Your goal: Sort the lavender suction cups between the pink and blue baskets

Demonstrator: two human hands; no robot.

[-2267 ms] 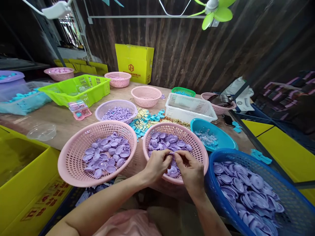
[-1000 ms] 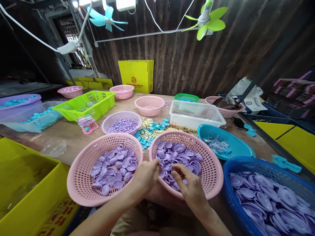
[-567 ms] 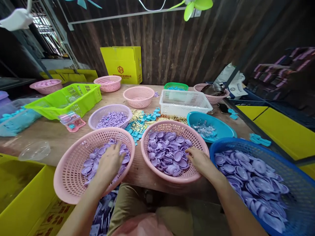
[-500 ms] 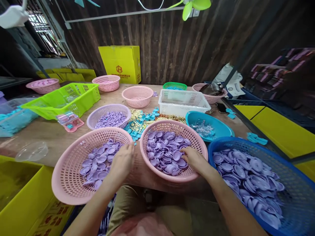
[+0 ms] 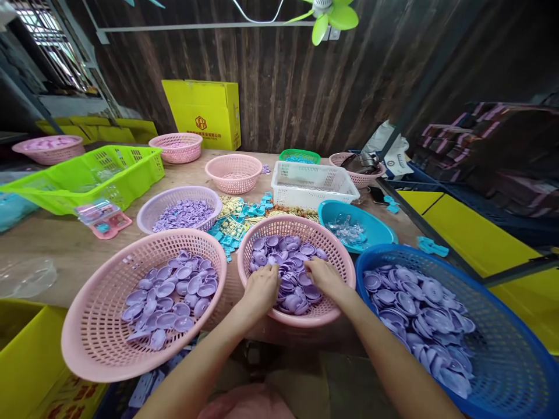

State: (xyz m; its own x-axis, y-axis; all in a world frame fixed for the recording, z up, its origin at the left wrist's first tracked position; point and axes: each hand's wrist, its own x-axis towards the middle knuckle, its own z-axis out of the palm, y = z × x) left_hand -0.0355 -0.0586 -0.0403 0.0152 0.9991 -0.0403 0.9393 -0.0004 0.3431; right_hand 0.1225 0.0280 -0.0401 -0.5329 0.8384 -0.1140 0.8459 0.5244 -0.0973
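In front of me stands a round pink basket (image 5: 297,319) heaped with small purple plastic toy dishes (image 5: 288,250). My left hand (image 5: 263,289) is over its near left part, fingers curled together; what they hold, if anything, is hidden. My right hand (image 5: 324,278) reaches into the right part of the same basket, its thumb and fingers pinched at a purple dish. To the left, a larger pink basket (image 5: 87,343) holds more of these purple dishes, spread loosely. On the right, a blue basket (image 5: 515,349) contains a bigger pile of purple pieces.
Behind the baskets lie small cyan and cream pieces (image 5: 233,221). Around them stand a lilac basket (image 5: 146,206), a white crate (image 5: 312,195) and a teal basin (image 5: 378,230). A lime crate (image 5: 56,195) is at left; a yellow box (image 5: 35,355) stands below the table's left edge.
My left hand has moved right, from the large left basket's edge into the middle basket. My right hand has shifted slightly left within the middle basket. The view has turned a little right.
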